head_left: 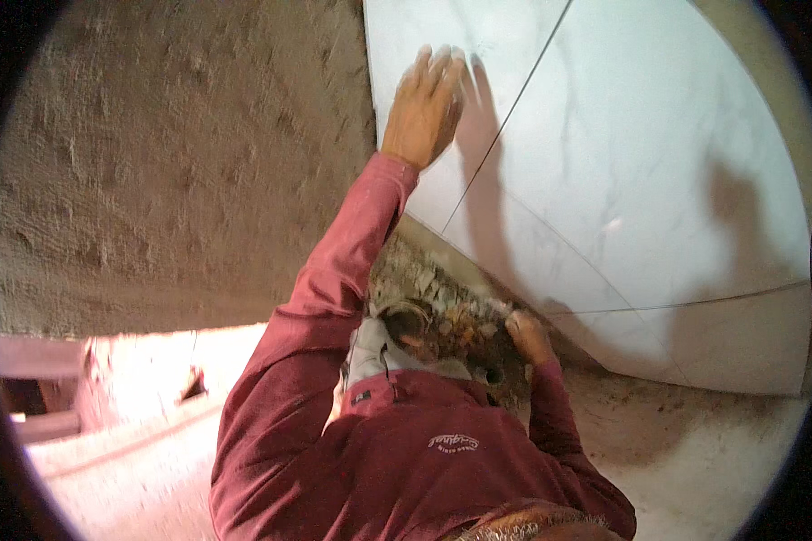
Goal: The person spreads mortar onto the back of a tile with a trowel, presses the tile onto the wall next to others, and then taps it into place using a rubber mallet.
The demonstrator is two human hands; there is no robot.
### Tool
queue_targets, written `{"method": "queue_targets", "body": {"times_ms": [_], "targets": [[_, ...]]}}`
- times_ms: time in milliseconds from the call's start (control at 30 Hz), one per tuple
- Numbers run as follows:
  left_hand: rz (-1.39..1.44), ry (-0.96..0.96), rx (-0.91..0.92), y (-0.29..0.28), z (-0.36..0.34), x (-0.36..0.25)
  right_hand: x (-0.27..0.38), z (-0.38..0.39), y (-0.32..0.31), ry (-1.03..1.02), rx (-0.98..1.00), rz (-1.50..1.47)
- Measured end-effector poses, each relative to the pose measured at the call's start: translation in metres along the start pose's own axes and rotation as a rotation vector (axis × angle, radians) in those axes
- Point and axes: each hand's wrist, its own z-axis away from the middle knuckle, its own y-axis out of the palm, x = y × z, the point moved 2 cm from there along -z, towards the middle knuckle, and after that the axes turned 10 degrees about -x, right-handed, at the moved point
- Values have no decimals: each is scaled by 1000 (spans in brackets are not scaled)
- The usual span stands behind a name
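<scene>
My left hand (424, 108) reaches up over a large white tile (465, 27) with faint grey veins. Its fingers are stretched out and slightly apart, and it holds nothing. Whether the palm presses on the tile or hovers just off it, I cannot tell; its shadow falls close beside it. Low down, by the bottom edge of the tiling, my right hand (530, 336) is closed, the fingers curled in. What they grip, if anything, is too blurred to name.
Rough grey-brown plaster (180, 162) borders the tiles on the left. Broken rubble (456, 302) lies along the tiling's foot, beside a round dark container (404, 323). More white tile (668, 153) extends right, divided by thin dark joints. Bright light comes in at lower left.
</scene>
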Motion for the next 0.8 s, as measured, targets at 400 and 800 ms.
{"method": "queue_targets", "body": {"times_ms": [400, 800], "targets": [[234, -1071, 848, -172, 633, -109, -117, 119, 156, -216, 673, 208], [-19, -1750, 1283, -280, 852, -211, -86, 138, 356, 17, 733, 25]]}}
